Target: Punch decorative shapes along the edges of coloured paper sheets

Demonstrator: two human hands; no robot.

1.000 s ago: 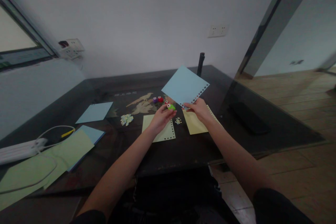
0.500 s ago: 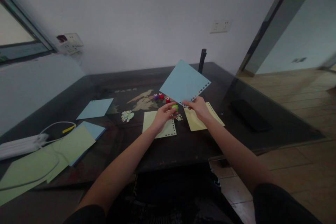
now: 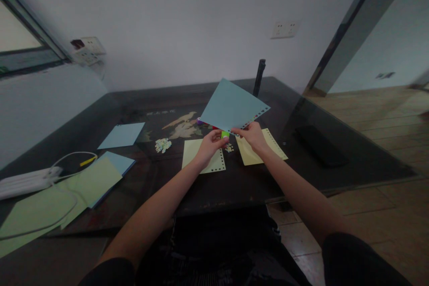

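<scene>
A green craft hole punch [image 3: 225, 134] is gripped in my left hand [image 3: 212, 144], close against the lower corner of a blue paper sheet [image 3: 234, 106]. My right hand [image 3: 252, 136] pinches that sheet by its near edge, which has a row of punched shapes along it. The sheet is tilted and raised above the table. Beneath my left hand lies a pale yellow sheet [image 3: 192, 149] with holes along its edges. Another yellow sheet [image 3: 250, 154], punched along one side, lies under my right hand. Small paper cutouts [image 3: 229, 148] sit between the two.
A pile of paper cutouts [image 3: 163, 145] lies left of centre. A purple punch [image 3: 199, 120] shows partly behind the raised sheet. Blue paper [image 3: 122, 136], green sheets [image 3: 87, 183] and a white power strip [image 3: 27, 183] with cable are at left. A black flat object [image 3: 320, 146] lies at right.
The blue sheet has swung slightly left and down, covering most of the red punches behind it. My left hand has brought the green punch up to the sheet's corner.
</scene>
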